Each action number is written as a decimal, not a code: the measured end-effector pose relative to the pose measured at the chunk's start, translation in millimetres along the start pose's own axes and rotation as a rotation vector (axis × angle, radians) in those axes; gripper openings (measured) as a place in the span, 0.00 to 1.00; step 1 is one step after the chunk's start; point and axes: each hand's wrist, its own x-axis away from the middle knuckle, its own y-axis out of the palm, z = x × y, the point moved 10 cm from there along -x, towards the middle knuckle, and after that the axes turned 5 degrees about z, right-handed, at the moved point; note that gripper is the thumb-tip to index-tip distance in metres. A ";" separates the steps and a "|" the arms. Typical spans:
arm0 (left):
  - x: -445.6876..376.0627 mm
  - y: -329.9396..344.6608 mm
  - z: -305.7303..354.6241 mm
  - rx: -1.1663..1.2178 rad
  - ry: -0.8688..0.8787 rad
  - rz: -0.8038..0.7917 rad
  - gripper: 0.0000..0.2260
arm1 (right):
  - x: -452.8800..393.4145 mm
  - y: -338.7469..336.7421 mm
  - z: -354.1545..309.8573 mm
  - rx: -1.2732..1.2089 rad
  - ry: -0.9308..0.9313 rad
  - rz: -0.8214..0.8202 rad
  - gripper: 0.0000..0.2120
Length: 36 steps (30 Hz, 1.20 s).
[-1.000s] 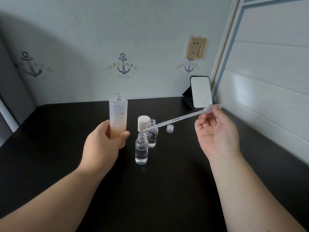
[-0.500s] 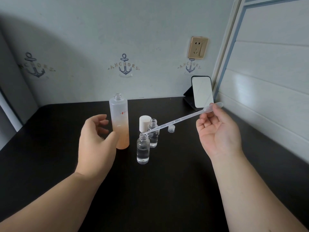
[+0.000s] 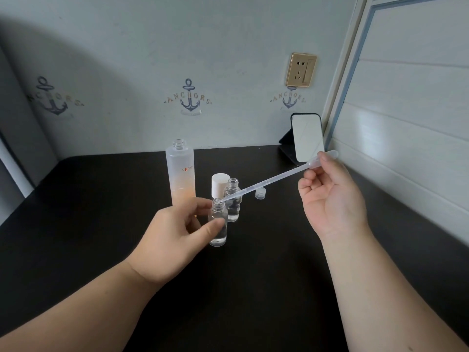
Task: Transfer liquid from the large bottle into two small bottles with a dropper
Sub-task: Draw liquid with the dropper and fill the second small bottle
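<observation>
Step in hand: dispensing into the near small bottle [image 3: 218, 224], which stands on the desk [image 3: 101, 199] at centre and already holds clear liquid well up its body. Left hand [image 3: 175, 240] grips this bottle, thumb at its front and fingers round the far side. Right hand [image 3: 330, 196] pinches the bulb of the dropper [image 3: 266, 184] at 3 o'clock; the stem slants down toward 9 o'clock, tip at the bottle's mouth. Second small bottle [image 3: 232, 199], open and partly filled, stands just behind at 1 o'clock; large bottle [image 3: 180, 174], uncapped, at 11 o'clock; white cap [image 3: 219, 186] between them; small clear cap [image 3: 260, 193] further toward 3 o'clock. Next move, as judged: a slow squeeze of the bulb with the tip kept inside the neck, the left hand steadying against tipping. Change from one second ago: left hand has left the large bottle, now set down, and taken the small one; dropper tip has lowered to the mouth.
</observation>
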 end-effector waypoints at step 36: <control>-8.9 15.0 0.6 -0.139 0.063 -0.075 0.12 | -0.8 -4.2 -7.1 0.016 -0.043 0.022 0.10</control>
